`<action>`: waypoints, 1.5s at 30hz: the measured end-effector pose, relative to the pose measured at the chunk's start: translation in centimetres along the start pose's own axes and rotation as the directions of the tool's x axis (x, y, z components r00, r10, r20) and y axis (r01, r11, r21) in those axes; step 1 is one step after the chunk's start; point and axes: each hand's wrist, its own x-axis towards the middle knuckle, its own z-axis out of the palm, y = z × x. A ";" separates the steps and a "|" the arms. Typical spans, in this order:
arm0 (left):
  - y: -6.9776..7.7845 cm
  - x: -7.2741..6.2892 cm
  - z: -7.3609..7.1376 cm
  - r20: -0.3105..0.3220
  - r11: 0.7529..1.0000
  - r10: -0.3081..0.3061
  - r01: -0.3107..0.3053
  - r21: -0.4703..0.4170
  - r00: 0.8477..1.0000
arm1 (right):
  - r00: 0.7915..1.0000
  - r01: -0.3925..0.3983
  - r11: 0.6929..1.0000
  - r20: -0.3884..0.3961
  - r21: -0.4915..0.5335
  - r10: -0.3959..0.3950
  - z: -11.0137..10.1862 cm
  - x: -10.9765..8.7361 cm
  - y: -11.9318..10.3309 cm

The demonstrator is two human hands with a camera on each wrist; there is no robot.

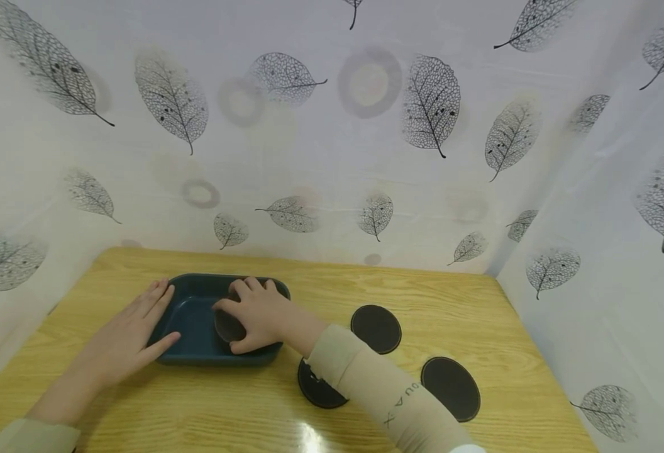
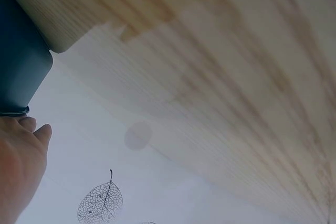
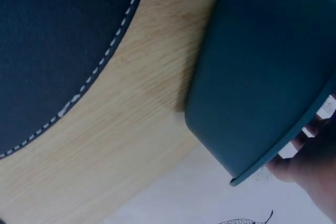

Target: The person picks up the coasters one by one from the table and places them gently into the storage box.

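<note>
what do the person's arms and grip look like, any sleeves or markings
The left grip and right grip are bare hands, with no gloves visible. The left sleeve and right sleeve are pale beige cloth, ending at the wrists. Dark lettering runs along the right forearm. No cables show.

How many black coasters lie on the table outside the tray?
3: a coaster beside the tray, partly behind the sleeve; another farther back; a third furthest right. Others may be hidden.
</note>
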 end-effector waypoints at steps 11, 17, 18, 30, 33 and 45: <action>0.0 0.1 0.1 -0.013 1.000 0.008 -0.008 -0.005 1.000 | 0.999 -0.001 0.999 -0.040 -0.036 0.000 0.1 -0.4 0.1; 0.0 0.1 0.1 -0.014 1.000 0.011 -0.012 -0.003 1.000 | 0.999 0.005 0.998 -0.045 -0.063 -0.008 -0.2 -1.0 0.2; 0.0 0.1 0.1 -0.014 1.000 0.014 -0.014 -0.004 1.000 | 0.999 0.008 0.998 -0.047 -0.063 -0.011 -0.2 -1.2 0.3; 0.0 0.0 0.2 -0.027 1.000 0.022 -0.022 0.001 0.999 | 0.994 0.079 0.996 -0.074 -0.046 -0.083 -0.9 -4.5 1.2; -0.1 0.0 0.2 -0.031 1.000 0.027 -0.026 0.006 0.999 | 0.993 0.091 0.995 -0.075 -0.042 -0.094 -0.8 -5.5 1.4; -0.1 0.1 0.2 -0.027 0.999 0.034 -0.033 0.022 0.999 | 0.985 0.120 0.990 -0.119 -0.077 -0.129 -0.8 -9.3 2.0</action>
